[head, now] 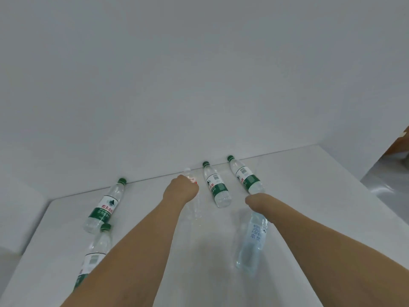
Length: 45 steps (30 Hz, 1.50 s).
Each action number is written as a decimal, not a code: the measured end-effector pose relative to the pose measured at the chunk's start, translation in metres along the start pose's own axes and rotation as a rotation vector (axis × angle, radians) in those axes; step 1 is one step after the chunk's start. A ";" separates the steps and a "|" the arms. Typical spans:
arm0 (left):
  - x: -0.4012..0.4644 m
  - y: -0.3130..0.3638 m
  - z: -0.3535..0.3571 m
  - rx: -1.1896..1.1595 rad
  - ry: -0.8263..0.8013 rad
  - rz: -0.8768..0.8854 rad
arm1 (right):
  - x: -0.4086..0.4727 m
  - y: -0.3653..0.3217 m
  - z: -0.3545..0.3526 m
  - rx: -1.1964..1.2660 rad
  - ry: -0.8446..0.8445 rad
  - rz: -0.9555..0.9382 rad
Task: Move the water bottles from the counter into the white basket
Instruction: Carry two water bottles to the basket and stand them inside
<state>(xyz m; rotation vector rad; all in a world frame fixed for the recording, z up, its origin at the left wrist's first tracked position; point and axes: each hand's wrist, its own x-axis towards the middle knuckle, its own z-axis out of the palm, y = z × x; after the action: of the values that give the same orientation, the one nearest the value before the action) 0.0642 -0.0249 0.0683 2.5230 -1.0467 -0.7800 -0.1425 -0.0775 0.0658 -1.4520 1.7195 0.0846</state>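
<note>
Several water bottles lie on the white counter (309, 185). My left hand (180, 189) curls over a clear bottle with a red label and white cap (194, 209) near the back wall. My right hand (254, 201) grips the top end of a pale blue bottle (250, 242) that points toward me. Green-capped bottles lie at the left (104, 207), lower left (95, 251), centre (215, 188) and right (244, 177). My fingers are hidden behind the backs of both hands. The white basket is out of view.
A plain white wall rises right behind the counter. The counter's right edge drops to a grey floor (389, 180), where a brown piece of furniture (398, 142) shows. A white surface (20, 218) sits lower at the left.
</note>
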 end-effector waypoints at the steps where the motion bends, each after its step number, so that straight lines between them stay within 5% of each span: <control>1: 0.020 -0.004 0.016 -0.001 0.000 -0.016 | 0.019 0.004 0.011 -0.037 -0.017 0.010; 5: 0.081 -0.020 0.061 -0.031 0.038 -0.094 | 0.072 0.031 0.050 -0.084 0.032 0.103; 8: 0.109 -0.030 0.084 -0.102 0.045 -0.173 | 0.097 0.048 0.076 0.103 0.186 0.143; 13: 0.125 -0.035 0.127 -0.177 0.220 -0.253 | 0.119 0.046 0.105 -0.045 0.372 -0.015; 28: 0.137 -0.034 0.136 -0.169 0.293 -0.237 | 0.131 0.038 0.111 -0.091 0.462 -0.120; 39: 0.078 -0.065 0.115 -0.611 0.224 -0.120 | 0.106 0.062 0.081 0.264 0.279 -0.087; 45: -0.004 -0.062 0.074 -0.793 0.272 0.048 | 0.031 0.044 0.053 0.498 0.199 -0.347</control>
<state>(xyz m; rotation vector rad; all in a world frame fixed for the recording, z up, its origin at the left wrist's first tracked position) 0.0533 0.0157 -0.0191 1.8422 -0.5470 -0.6419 -0.1482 -0.0583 -0.0063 -1.3806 1.4707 -0.6484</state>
